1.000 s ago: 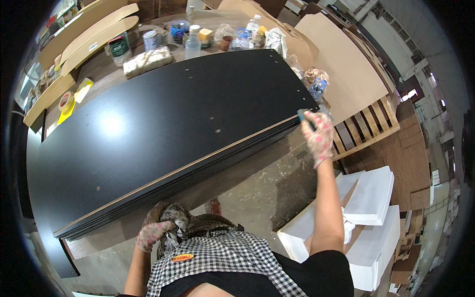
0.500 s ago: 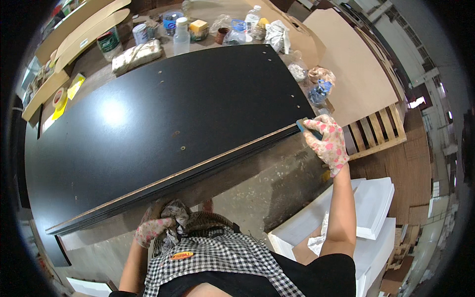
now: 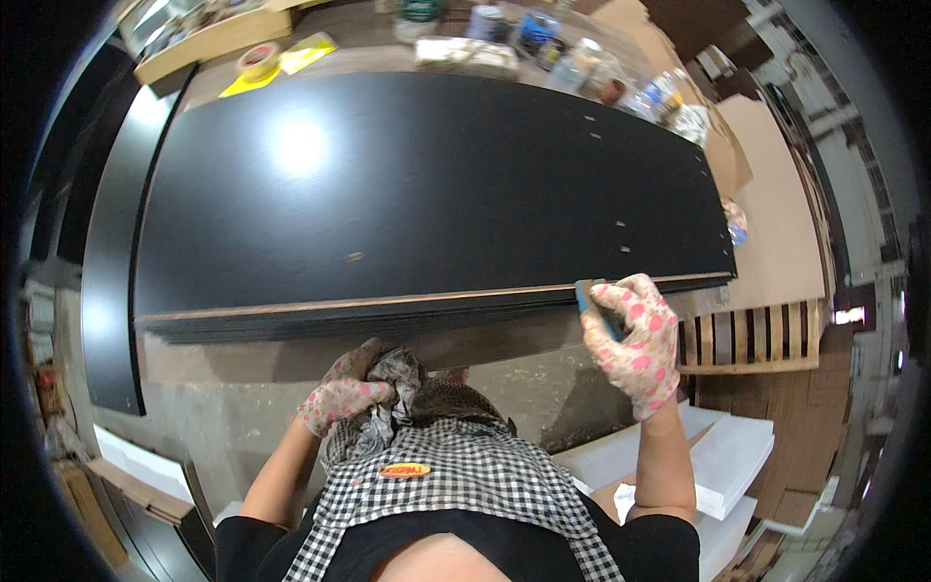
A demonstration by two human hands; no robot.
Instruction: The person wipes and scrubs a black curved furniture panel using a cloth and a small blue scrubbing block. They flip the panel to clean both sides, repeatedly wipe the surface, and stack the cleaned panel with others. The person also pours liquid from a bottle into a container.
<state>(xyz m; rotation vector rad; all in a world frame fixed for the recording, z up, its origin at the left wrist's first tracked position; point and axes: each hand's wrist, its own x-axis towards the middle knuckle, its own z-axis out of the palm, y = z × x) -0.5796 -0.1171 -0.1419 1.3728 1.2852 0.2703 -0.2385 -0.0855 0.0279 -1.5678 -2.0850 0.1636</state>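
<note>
A large black panel [image 3: 417, 194] with a bare brown strip along its near edge lies flat in front of me, on top of several dark panels. My right hand [image 3: 635, 339], in a pink-spotted glove, grips a small blue block [image 3: 593, 308] against that near edge, a little left of the right corner. The palm hides most of the block. In a matching glove, my left hand [image 3: 344, 388] clutches a crumpled, stained grey rag [image 3: 396, 373] at the front of my checked apron [image 3: 465, 475].
Tape [image 3: 258, 62], a wrapped white bundle [image 3: 467, 58], and several bottles and jars line the table's far side. Another black panel [image 3: 116, 272] stands out at the left. A slatted wooden pallet [image 3: 752, 338] is at the right, with white panels [image 3: 732, 466] below it.
My right hand has slid the blue block leftward along the near edge, away from the right corner. The view has swung left. My left hand still holds the rag.
</note>
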